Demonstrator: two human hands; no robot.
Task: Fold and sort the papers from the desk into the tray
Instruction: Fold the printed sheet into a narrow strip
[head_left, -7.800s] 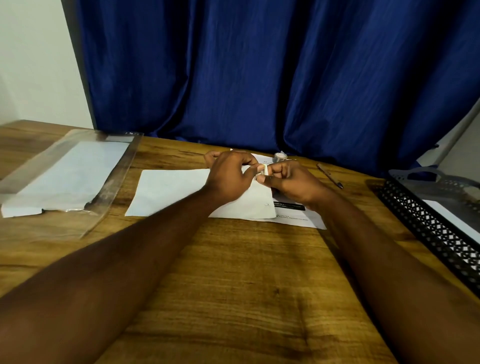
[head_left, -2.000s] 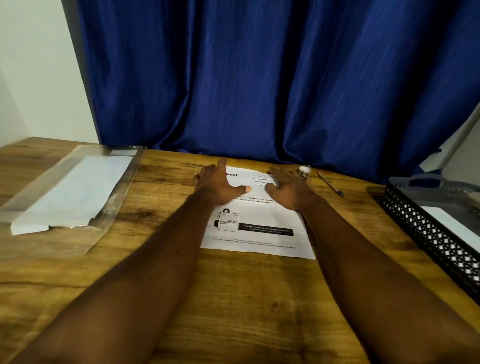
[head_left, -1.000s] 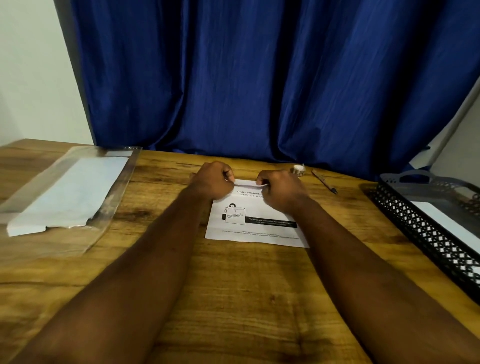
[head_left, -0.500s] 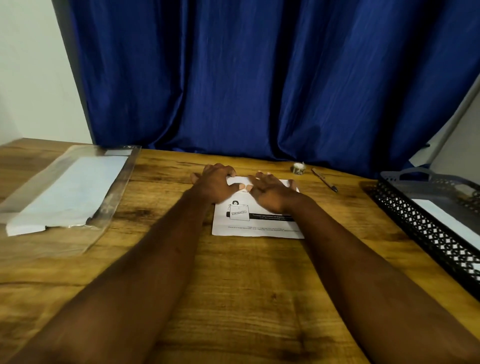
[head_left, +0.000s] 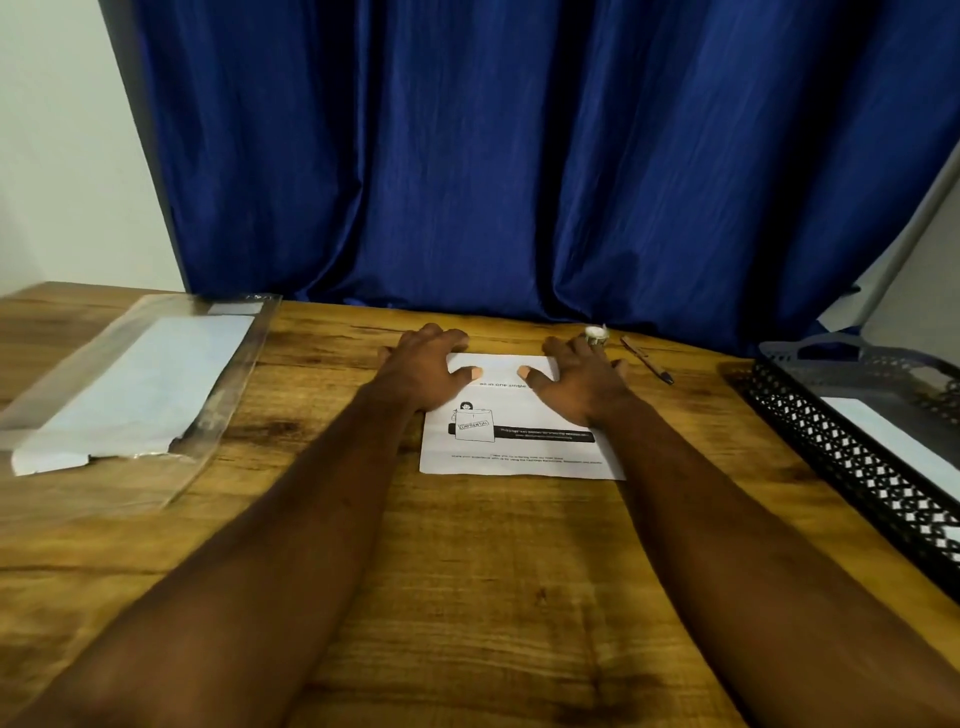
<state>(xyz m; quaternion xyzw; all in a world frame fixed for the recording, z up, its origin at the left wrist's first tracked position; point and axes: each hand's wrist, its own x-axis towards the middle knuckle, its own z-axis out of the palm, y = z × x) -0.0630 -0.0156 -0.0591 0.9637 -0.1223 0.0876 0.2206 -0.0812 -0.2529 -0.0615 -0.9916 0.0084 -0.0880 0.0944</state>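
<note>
Fold pressed into paper (head_left: 519, 447)
Left hand (head_left: 423, 371) and right hand (head_left: 584, 382), pinching a second ago, now press flat and open at 12 o'clock; tray (head_left: 857, 467) lies at 3 o'clock.

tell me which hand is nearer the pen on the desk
Right. The right hand presses the far right corner of the printed sheet, just left of the pen; the left hand presses its far left corner, farther away.

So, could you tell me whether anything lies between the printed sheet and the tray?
Only a pen on the desk, lying between the sheet and the tray near their far ends; nothing else visible.
</note>
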